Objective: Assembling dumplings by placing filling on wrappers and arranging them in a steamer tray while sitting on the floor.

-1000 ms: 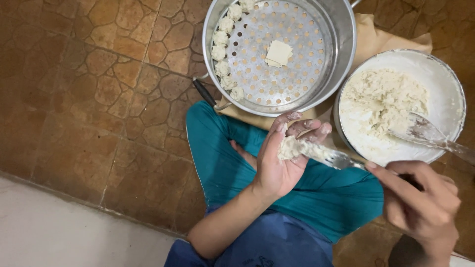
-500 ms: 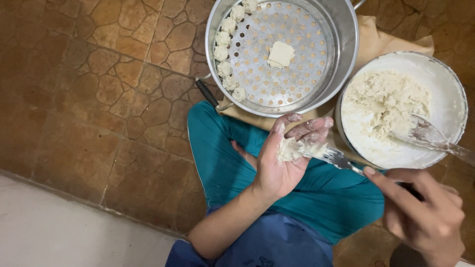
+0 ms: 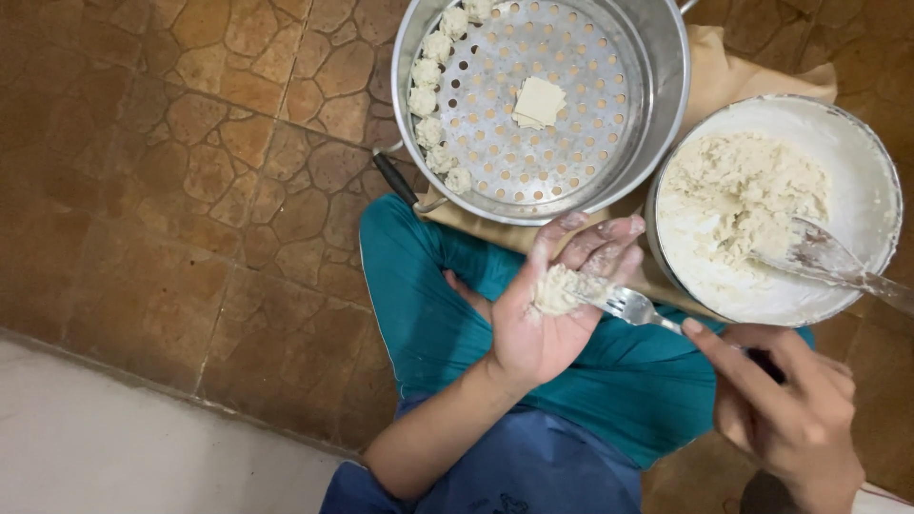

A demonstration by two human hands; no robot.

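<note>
Nearest, at the right, the right hand (image 3: pixel 790 419) grips a fork (image 3: pixel 633 306) by its handle. The tines press a lump of filling (image 3: pixel 557 288) lying on the open, upturned palm of the left hand (image 3: pixel 552 305). Farther right stands the bowl (image 3: pixel 881 181) of filling; farthest, the perforated steamer (image 3: pixel 609 114) holding dumplings (image 3: pixel 428 95).

1. Far side: perforated steamer pan (image 3: pixel 571 181) and white bowl (image 3: pixel 862 181) stand just beside each other, blocking passage.
2. Left: brown tiled floor (image 3: pixel 171 190) lies open.
3. Near: teal-clad leg (image 3: pixel 428 286) fills the middle.
</note>
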